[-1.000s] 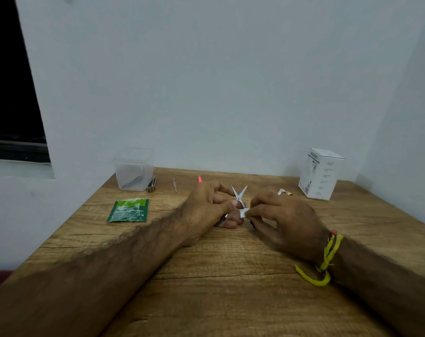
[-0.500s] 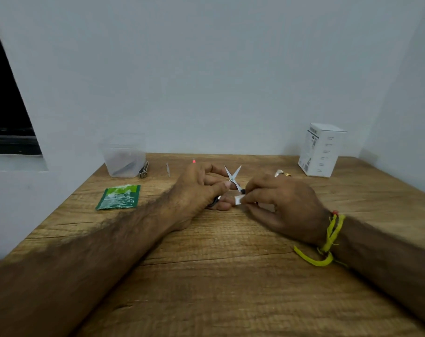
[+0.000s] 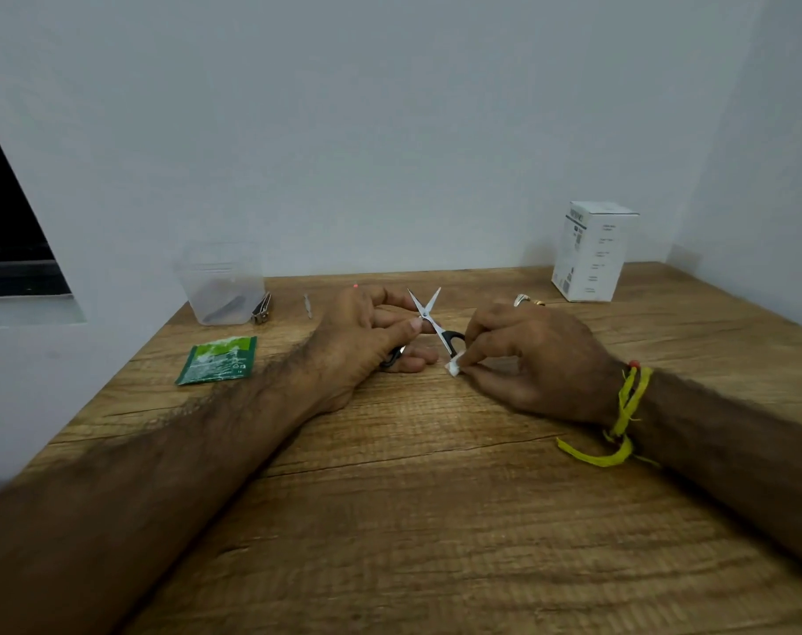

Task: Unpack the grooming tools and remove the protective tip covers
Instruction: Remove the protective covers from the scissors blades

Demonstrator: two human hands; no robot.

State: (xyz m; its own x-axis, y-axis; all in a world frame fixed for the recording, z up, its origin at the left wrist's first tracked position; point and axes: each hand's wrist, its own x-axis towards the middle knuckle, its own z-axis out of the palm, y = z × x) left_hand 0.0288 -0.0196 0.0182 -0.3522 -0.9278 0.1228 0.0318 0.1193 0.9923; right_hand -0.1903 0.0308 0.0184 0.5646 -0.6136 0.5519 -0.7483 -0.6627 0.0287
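Small scissors (image 3: 425, 310) with black handles stand with both blades spread apart and pointing up, bare at the tips. My left hand (image 3: 367, 334) holds them, thumb pressed near the pivot and one handle hidden under the fingers. My right hand (image 3: 523, 355) pinches a small white piece (image 3: 454, 368) low by the other black handle, close to the table. A nail clipper (image 3: 261, 309), a thin metal tool (image 3: 308, 306) and a red-tipped item (image 3: 355, 286) lie further back.
A clear plastic container (image 3: 222, 286) with a dark tool inside stands at the back left. A green sachet (image 3: 218, 359) lies left of my left arm. A white box (image 3: 589, 252) stands at the back right, small metal pieces (image 3: 527, 301) near it. The wall is close behind.
My right hand has drawn the white piece down and to the right, away from the scissors' pivot. The blades stay spread in my left hand. The camera has tilted slightly.
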